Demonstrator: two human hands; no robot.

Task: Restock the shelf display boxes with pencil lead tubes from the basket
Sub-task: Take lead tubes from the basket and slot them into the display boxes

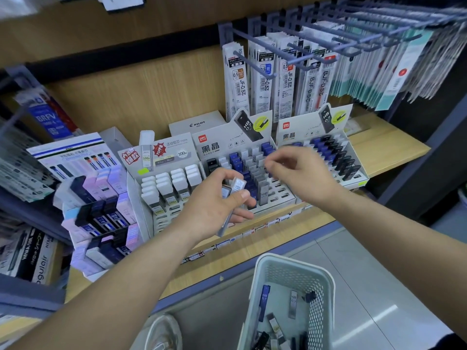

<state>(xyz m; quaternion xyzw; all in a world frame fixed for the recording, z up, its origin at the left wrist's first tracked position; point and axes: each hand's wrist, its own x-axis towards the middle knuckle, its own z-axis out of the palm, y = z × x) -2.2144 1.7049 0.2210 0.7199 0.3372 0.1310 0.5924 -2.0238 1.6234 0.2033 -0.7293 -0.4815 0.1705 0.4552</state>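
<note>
left hand (214,200) grips a bundle of lead tubes (236,185) before the middle display box (278,195). right hand (298,170) hovers over its slots, fingers bunched; blur hides any tube held. match label to row, seat tubes upright. spares lie in the basket (285,259).

1 head view, wide-angle, close, facing forward and down onto shelf (394,147), basket (285,257) below

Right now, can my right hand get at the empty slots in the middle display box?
Probably yes. The right hand hovers right over the middle display box, and its empty slots lie open below. The left hand, holding lead tubes, sits off to the front left.
</note>
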